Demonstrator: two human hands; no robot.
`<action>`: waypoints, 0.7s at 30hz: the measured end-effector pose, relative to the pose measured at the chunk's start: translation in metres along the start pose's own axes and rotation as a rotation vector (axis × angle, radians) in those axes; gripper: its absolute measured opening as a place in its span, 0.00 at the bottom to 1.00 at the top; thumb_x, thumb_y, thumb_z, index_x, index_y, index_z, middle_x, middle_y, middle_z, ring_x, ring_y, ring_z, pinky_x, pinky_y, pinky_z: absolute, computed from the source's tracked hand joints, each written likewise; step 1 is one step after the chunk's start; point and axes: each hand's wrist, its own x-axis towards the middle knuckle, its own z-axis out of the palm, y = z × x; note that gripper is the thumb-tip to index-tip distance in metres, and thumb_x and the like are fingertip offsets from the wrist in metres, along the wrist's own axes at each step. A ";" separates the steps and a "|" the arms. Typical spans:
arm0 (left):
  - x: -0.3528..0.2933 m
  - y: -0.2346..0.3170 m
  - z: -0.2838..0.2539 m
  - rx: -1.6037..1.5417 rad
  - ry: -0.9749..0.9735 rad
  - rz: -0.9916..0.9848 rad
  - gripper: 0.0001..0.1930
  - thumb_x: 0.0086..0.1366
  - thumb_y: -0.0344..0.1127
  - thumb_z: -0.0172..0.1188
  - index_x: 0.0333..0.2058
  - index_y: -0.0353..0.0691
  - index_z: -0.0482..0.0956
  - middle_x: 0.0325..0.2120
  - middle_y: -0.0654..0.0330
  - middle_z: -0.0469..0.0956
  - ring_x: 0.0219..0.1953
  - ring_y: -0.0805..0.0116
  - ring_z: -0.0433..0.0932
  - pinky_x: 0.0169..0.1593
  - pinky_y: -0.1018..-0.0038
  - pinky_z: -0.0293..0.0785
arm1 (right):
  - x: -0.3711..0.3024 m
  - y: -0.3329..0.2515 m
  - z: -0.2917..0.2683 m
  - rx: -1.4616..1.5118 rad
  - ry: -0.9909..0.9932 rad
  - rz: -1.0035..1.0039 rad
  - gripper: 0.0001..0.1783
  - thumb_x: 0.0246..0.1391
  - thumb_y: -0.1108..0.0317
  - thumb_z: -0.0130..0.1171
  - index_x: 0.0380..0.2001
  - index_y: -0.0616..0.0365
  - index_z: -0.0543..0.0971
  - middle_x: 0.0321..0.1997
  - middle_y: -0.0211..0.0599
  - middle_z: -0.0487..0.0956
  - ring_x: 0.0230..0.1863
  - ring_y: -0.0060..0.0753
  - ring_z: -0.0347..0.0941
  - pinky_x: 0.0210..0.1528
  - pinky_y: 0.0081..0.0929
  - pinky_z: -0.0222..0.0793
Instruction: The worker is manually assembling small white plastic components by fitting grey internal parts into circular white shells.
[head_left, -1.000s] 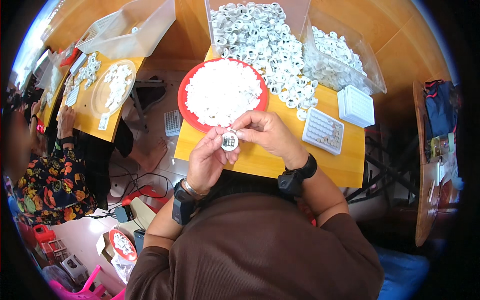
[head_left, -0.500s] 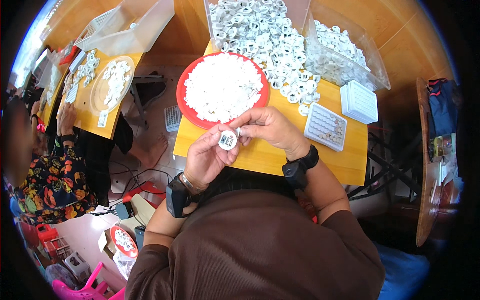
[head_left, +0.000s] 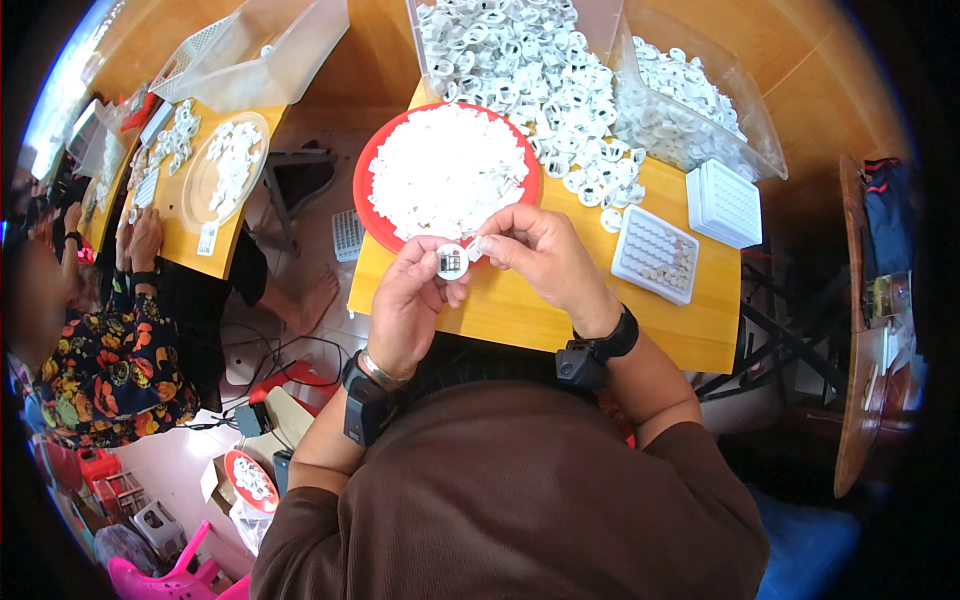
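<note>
Between the thumb and fingers of my left hand is a round white plastic part with a dark square middle. Close beside its right edge, my right hand pinches a small white piece. Just beyond both hands sits a red round tray heaped with small white pieces. To the right of the tray, many round white parts with dark middles spread over the yellow table. A white tray with rows of round pockets, some holding small beige discs, lies right of my right hand.
A stack of white pocket trays stands at the table's right edge, near a clear bin of white parts. At left, a co-worker's hands work at another yellow table. Cables lie on the floor.
The round part in my left hand has shifted slightly left and up and turned a little. The small piece in my right hand now shows more, beside it.
</note>
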 end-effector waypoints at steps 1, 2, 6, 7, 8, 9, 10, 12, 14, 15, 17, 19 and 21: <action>0.000 -0.001 0.001 0.000 0.004 0.000 0.11 0.70 0.38 0.48 0.44 0.37 0.70 0.32 0.56 0.77 0.30 0.72 0.74 0.36 0.78 0.70 | -0.002 -0.004 0.003 0.002 -0.003 0.002 0.05 0.57 0.74 0.57 0.33 0.65 0.77 0.27 0.27 0.78 0.28 0.15 0.72 0.33 0.16 0.70; 0.001 -0.001 0.003 -0.004 0.000 -0.010 0.11 0.70 0.38 0.48 0.44 0.37 0.70 0.32 0.57 0.77 0.30 0.73 0.74 0.36 0.78 0.70 | -0.004 -0.011 0.007 0.019 0.004 -0.004 0.05 0.56 0.74 0.58 0.33 0.66 0.77 0.27 0.28 0.79 0.28 0.15 0.73 0.33 0.17 0.70; 0.003 -0.004 0.008 -0.020 -0.009 -0.041 0.11 0.70 0.38 0.49 0.44 0.37 0.70 0.32 0.59 0.76 0.30 0.75 0.73 0.37 0.78 0.70 | -0.007 -0.017 0.011 -0.049 0.024 0.004 0.05 0.54 0.74 0.60 0.32 0.66 0.78 0.27 0.33 0.80 0.29 0.19 0.76 0.32 0.21 0.71; 0.002 -0.005 0.008 -0.021 -0.006 -0.042 0.11 0.70 0.38 0.49 0.44 0.37 0.70 0.32 0.59 0.76 0.30 0.75 0.73 0.37 0.78 0.70 | -0.008 -0.018 0.011 -0.047 0.022 0.006 0.05 0.54 0.74 0.60 0.32 0.66 0.78 0.27 0.33 0.80 0.29 0.19 0.76 0.32 0.21 0.71; 0.003 -0.005 0.008 -0.020 -0.010 -0.037 0.12 0.70 0.38 0.49 0.45 0.37 0.70 0.32 0.59 0.76 0.30 0.75 0.73 0.37 0.78 0.70 | -0.008 -0.019 0.011 -0.170 0.037 -0.040 0.05 0.54 0.74 0.59 0.32 0.65 0.77 0.27 0.35 0.80 0.28 0.22 0.77 0.31 0.22 0.71; 0.003 -0.006 0.008 -0.018 -0.015 -0.032 0.12 0.70 0.38 0.49 0.45 0.37 0.70 0.32 0.59 0.76 0.30 0.75 0.73 0.37 0.79 0.70 | -0.009 -0.019 0.010 -0.292 0.052 -0.088 0.04 0.54 0.75 0.59 0.32 0.65 0.77 0.26 0.37 0.80 0.27 0.24 0.77 0.31 0.24 0.71; 0.002 -0.007 0.007 -0.019 -0.014 -0.034 0.12 0.70 0.38 0.49 0.45 0.37 0.70 0.32 0.59 0.76 0.30 0.75 0.73 0.37 0.79 0.70 | -0.009 -0.018 0.011 -0.292 0.052 -0.085 0.04 0.54 0.75 0.59 0.32 0.65 0.77 0.26 0.37 0.80 0.27 0.24 0.77 0.31 0.24 0.71; 0.003 -0.008 0.007 -0.046 -0.017 -0.043 0.12 0.70 0.38 0.49 0.46 0.36 0.70 0.32 0.59 0.76 0.30 0.74 0.73 0.37 0.79 0.70 | -0.009 -0.019 0.012 -0.363 0.089 -0.175 0.03 0.53 0.75 0.59 0.31 0.64 0.77 0.26 0.39 0.79 0.26 0.29 0.77 0.30 0.25 0.71; 0.003 -0.009 0.003 -0.049 -0.026 -0.058 0.13 0.70 0.38 0.48 0.46 0.36 0.69 0.32 0.59 0.76 0.31 0.74 0.74 0.37 0.78 0.70 | -0.010 -0.014 0.014 -0.329 0.121 -0.191 0.03 0.53 0.75 0.59 0.30 0.64 0.77 0.26 0.39 0.78 0.25 0.31 0.77 0.30 0.26 0.71; 0.004 -0.009 0.002 -0.051 -0.035 -0.073 0.13 0.70 0.39 0.48 0.46 0.36 0.69 0.32 0.59 0.76 0.31 0.74 0.74 0.37 0.78 0.70 | -0.010 -0.013 0.014 -0.295 0.152 -0.207 0.03 0.53 0.75 0.59 0.30 0.64 0.77 0.25 0.38 0.78 0.25 0.32 0.76 0.30 0.26 0.71; 0.004 -0.008 0.004 -0.062 -0.050 -0.079 0.13 0.70 0.39 0.47 0.46 0.36 0.69 0.33 0.58 0.76 0.31 0.74 0.74 0.38 0.78 0.71 | -0.011 -0.016 0.016 -0.278 0.155 -0.201 0.04 0.52 0.75 0.60 0.30 0.64 0.77 0.28 0.38 0.78 0.26 0.32 0.76 0.31 0.26 0.71; 0.003 -0.008 0.007 -0.073 -0.064 -0.085 0.13 0.71 0.39 0.47 0.46 0.36 0.69 0.33 0.58 0.76 0.32 0.74 0.74 0.38 0.78 0.71 | -0.012 -0.015 0.018 -0.260 0.157 -0.194 0.04 0.52 0.75 0.60 0.29 0.64 0.76 0.30 0.38 0.78 0.28 0.33 0.76 0.32 0.26 0.71; 0.003 -0.008 0.010 -0.123 -0.055 -0.100 0.13 0.71 0.39 0.46 0.45 0.36 0.69 0.33 0.58 0.76 0.32 0.73 0.74 0.38 0.78 0.71 | -0.012 -0.010 0.019 -0.293 0.157 -0.287 0.04 0.53 0.74 0.60 0.30 0.63 0.76 0.34 0.39 0.76 0.31 0.32 0.76 0.33 0.26 0.72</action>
